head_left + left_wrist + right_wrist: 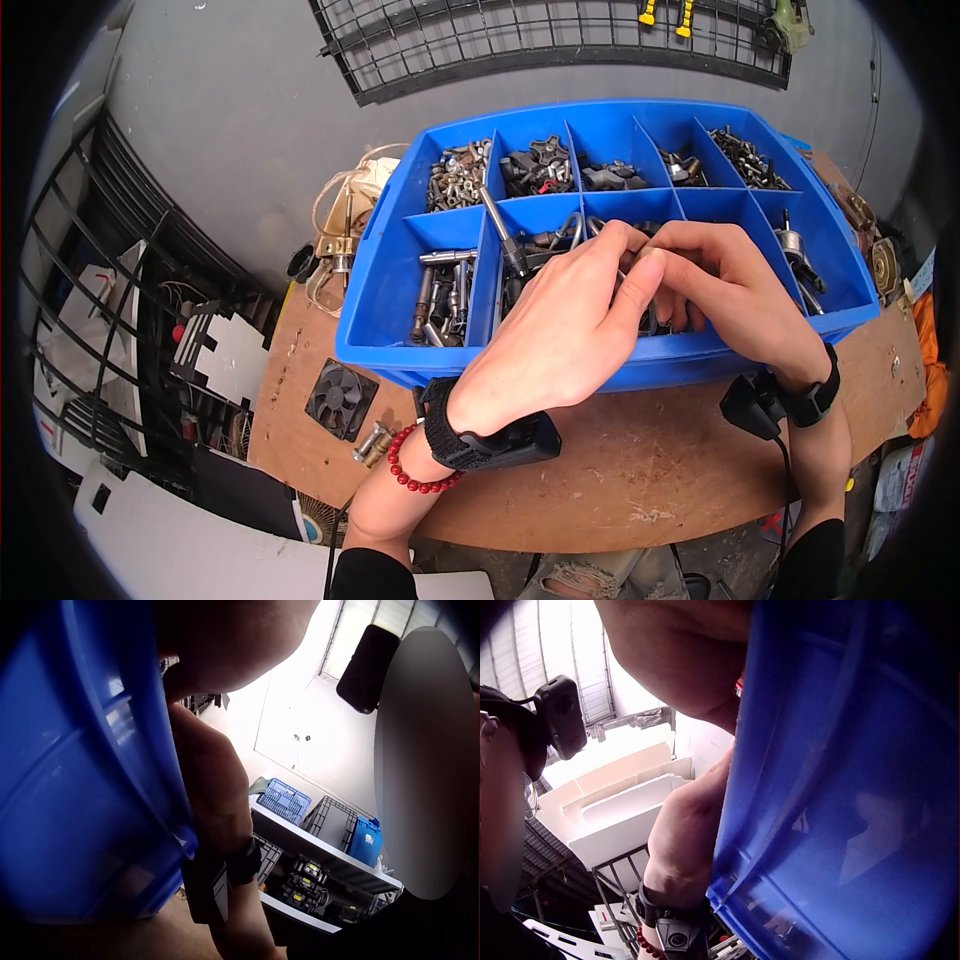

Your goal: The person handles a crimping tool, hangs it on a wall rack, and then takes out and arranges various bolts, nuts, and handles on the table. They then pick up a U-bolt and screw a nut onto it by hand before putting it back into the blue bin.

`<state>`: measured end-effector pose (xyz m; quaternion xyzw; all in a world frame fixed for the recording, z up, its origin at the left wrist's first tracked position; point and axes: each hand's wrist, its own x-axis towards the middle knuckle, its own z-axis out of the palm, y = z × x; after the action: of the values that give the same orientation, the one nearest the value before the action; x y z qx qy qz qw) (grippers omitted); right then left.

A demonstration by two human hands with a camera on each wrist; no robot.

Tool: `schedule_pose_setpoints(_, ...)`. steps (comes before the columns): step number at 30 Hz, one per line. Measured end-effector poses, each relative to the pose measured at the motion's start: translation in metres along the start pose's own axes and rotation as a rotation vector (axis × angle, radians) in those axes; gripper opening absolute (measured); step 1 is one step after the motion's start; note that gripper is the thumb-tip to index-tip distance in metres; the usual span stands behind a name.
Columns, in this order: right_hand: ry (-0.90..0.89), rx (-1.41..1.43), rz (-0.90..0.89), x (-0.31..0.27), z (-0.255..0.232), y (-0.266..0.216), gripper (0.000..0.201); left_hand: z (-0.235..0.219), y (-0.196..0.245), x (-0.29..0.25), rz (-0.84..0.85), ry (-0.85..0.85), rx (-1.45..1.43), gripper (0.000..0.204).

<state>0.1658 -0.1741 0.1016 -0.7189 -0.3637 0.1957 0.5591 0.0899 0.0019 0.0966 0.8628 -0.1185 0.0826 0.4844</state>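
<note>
A blue divided bin (655, 352) holds sorted metal hardware. Over its front middle compartments, my left hand (560, 325) meets my right hand (735, 285), thumbs and fingertips close together. Curled fingers of the right hand reach down among dark parts. The back of the left hand covers its own fingertips, so I cannot tell what the hands hold. Beside the left hand, a metal rod with a thicker end (503, 232) leans across a divider, near a curved metal hook (572, 230). Both wrist views show the bin's wall (90, 787) hiding the fingertips.
Bolts and nuts (460, 175), black star knobs (545, 165) and screws (750, 160) fill back compartments. Metal pins (440, 300) lie front left, a drill chuck (790, 243) front right. A black fan (341, 399) and bolts (375, 443) sit on the wooden table (600, 470).
</note>
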Motion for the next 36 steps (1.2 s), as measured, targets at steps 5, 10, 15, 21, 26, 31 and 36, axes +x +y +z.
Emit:
schedule_pose_setpoints(5,-0.004,0.009,0.004,0.0000,0.0004,0.0002,0.024,0.0007,-0.0020,0.0007,0.018,-0.002,0.009,0.032)
schedule_pose_setpoints(10,-0.005,0.009,0.005,-0.0002,0.0006,-0.0003,0.025,0.0009,-0.0017,0.0005,0.020,0.004,0.013,0.032)
schedule_pose_setpoints(15,-0.011,-0.005,0.000,0.0002,0.0001,0.0002,0.024,0.0007,-0.0005,0.0005,0.010,0.001,0.015,0.033)
schedule_pose_setpoints(21,-0.003,-0.008,0.000,-0.0001,0.0008,0.0000,0.024,0.0006,-0.0003,0.0007,0.003,-0.003,0.023,0.035)
schedule_pose_setpoints(26,0.001,-0.021,0.001,-0.0003,0.0008,-0.0003,0.025,0.0013,-0.0003,0.0009,0.003,-0.005,0.008,0.035)
schedule_pose_setpoints(31,-0.003,-0.027,0.000,-0.0002,0.0006,-0.0006,0.025,0.0008,0.0002,0.0008,0.004,-0.005,0.013,0.034)
schedule_pose_setpoints(36,-0.003,-0.025,0.004,-0.0002,0.0011,-0.0001,0.026,0.0007,-0.0004,0.0007,0.001,-0.009,0.033,0.035)
